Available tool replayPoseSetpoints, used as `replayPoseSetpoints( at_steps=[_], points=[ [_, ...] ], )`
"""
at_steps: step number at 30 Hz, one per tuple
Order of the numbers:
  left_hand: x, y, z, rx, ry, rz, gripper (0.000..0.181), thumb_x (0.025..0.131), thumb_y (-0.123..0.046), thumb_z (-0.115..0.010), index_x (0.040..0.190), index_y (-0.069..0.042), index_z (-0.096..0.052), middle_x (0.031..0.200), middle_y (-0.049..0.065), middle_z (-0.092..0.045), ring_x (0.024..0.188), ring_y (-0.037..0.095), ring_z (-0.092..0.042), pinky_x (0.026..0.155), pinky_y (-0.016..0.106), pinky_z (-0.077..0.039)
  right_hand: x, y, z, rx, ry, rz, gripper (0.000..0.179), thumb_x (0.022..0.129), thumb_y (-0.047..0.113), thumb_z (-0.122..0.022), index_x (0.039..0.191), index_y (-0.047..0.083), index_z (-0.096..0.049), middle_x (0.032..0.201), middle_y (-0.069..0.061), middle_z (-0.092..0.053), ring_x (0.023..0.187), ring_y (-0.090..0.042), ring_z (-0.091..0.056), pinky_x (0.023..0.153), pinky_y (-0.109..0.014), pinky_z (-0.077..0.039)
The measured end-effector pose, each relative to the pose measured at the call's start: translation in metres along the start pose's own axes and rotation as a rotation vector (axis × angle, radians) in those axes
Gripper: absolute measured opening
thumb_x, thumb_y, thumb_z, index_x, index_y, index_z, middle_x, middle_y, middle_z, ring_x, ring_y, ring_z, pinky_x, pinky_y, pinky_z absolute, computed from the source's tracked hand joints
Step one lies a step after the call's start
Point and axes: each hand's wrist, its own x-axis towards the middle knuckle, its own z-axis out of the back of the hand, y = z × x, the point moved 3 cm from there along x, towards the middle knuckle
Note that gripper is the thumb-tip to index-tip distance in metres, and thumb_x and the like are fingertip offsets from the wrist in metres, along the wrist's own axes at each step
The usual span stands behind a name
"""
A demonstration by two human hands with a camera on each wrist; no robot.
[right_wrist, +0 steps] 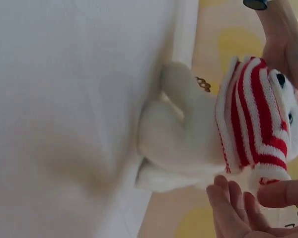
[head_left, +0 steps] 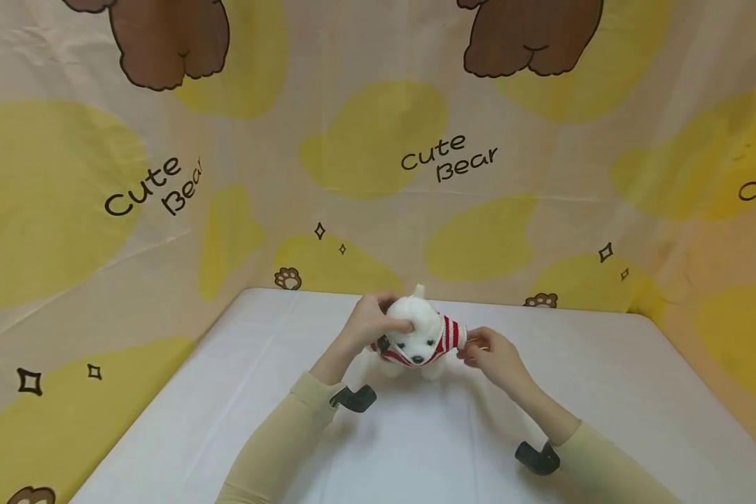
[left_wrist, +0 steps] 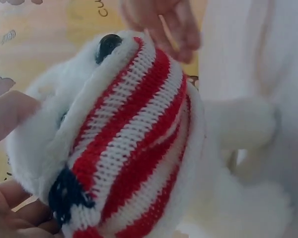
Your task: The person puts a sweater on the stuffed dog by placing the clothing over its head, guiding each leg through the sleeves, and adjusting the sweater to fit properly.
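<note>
A white plush dog (head_left: 418, 318) in a red-and-white striped knit sweater (left_wrist: 134, 129) stands on the table, its face toward me. My left hand (head_left: 370, 323) grips its head from the left side, thumb over the forehead and fingers behind. A dark patch (left_wrist: 69, 196) shows on the knit beside those fingers. Over on the other side, my right hand (head_left: 494, 355) is at the sweater's sleeve cuff (right_wrist: 272, 174). Its thumb lies right by the cuff edge, while the other fingers, loosely bent, stand apart from the thumb.
The white table (head_left: 409, 448) ends at the back against a hanging cloth (head_left: 365, 154) printed with yellow patches and bear drawings. More of this cloth hangs at both sides. Black wrist mounts (head_left: 355, 399) sit near both sleeve ends.
</note>
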Motion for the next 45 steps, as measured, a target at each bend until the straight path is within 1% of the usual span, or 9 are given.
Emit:
replayPoseSetpoints(
  at_steps=[2,4,8,13,18,26,27,35,45],
  points=[
    [0.0,-0.001,0.001,-0.006,0.008,-0.016,0.041,0.067,-0.02,-0.081,0.105,-0.014,-0.068,0.1,0.003,-0.069,0.091,0.018,-0.061,0.08,0.035,-0.051,0.002,0.005,0.009,-0.066,-0.084,0.053,0.03,0.094,0.017,-0.055,0.117,-0.002,-0.057,0.109,-0.019,-0.066,0.098,-0.031,-0.066,0.083,-0.039,-0.054],
    [0.0,-0.002,0.001,-0.006,0.013,-0.028,0.042,0.067,-0.021,-0.081,0.106,-0.014,-0.067,0.101,0.004,-0.069,0.092,0.018,-0.061,0.08,0.035,-0.051,0.005,0.007,0.014,-0.096,-0.119,0.104,0.034,0.094,0.026,-0.059,0.119,0.003,-0.059,0.114,-0.016,-0.065,0.103,-0.03,-0.064,0.087,-0.042,-0.052],
    [-0.001,-0.002,0.002,-0.019,0.02,-0.029,0.043,0.068,-0.021,-0.082,0.107,-0.015,-0.067,0.102,0.003,-0.069,0.093,0.018,-0.061,0.08,0.035,-0.051,0.013,0.007,0.014,-0.065,-0.074,0.16,0.043,0.086,0.035,-0.069,0.119,0.008,-0.062,0.116,-0.013,-0.066,0.105,-0.026,-0.064,0.087,-0.04,-0.052],
    [0.0,0.0,0.002,-0.045,0.032,-0.038,0.042,0.067,-0.02,-0.082,0.107,-0.014,-0.068,0.101,0.004,-0.069,0.092,0.017,-0.062,0.081,0.034,-0.051,0.021,0.002,0.008,-0.002,-0.032,0.159,0.041,0.08,0.031,-0.075,0.114,0.01,-0.066,0.094,-0.008,-0.065,0.084,-0.014,-0.061,0.07,-0.026,-0.05],
    [0.002,0.002,0.001,-0.042,0.027,-0.041,0.042,0.067,-0.02,-0.082,0.106,-0.013,-0.067,0.101,0.005,-0.069,0.092,0.018,-0.061,0.081,0.034,-0.051,0.024,0.0,0.006,0.015,-0.038,0.181,0.035,0.081,0.028,-0.075,0.108,0.007,-0.067,0.079,-0.004,-0.06,0.072,-0.012,-0.057,0.063,-0.025,-0.046],
    [0.005,0.004,0.0,-0.034,0.016,-0.032,0.037,0.066,-0.017,-0.081,0.101,-0.012,-0.068,0.097,0.004,-0.069,0.088,0.017,-0.061,0.077,0.032,-0.051,0.024,-0.003,0.008,0.076,-0.01,0.125,0.031,0.082,0.022,-0.074,0.104,0.002,-0.067,0.084,-0.006,-0.063,0.078,-0.012,-0.061,0.071,-0.026,-0.054],
    [0.002,-0.001,0.001,-0.033,0.013,-0.031,0.037,0.066,-0.015,-0.08,0.101,-0.01,-0.068,0.097,0.005,-0.069,0.087,0.017,-0.061,0.076,0.032,-0.051,0.024,-0.004,0.008,0.081,-0.004,0.119,0.031,0.082,0.021,-0.074,0.105,0.001,-0.067,0.083,-0.006,-0.063,0.078,-0.011,-0.061,0.07,-0.025,-0.054],
    [0.008,0.004,-0.002,-0.058,-0.005,-0.028,0.034,0.064,-0.012,-0.078,0.097,-0.007,-0.07,0.092,0.006,-0.069,0.082,0.016,-0.06,0.072,0.028,-0.051,0.022,-0.011,0.01,0.038,0.016,0.007,0.026,0.083,0.019,-0.073,0.1,0.001,-0.067,0.089,-0.007,-0.07,0.08,-0.021,-0.066,0.077,-0.041,-0.056],
    [0.008,0.003,-0.005,-0.147,0.006,-0.016,0.035,0.064,-0.007,-0.077,0.097,-0.003,-0.07,0.091,0.007,-0.069,0.081,0.014,-0.06,0.071,0.028,-0.052,0.022,-0.02,-0.001,-0.019,0.059,-0.069,0.023,0.081,0.015,-0.074,0.096,0.0,-0.067,0.084,-0.008,-0.067,0.071,-0.014,-0.064,0.073,-0.038,-0.057]
  ],
)
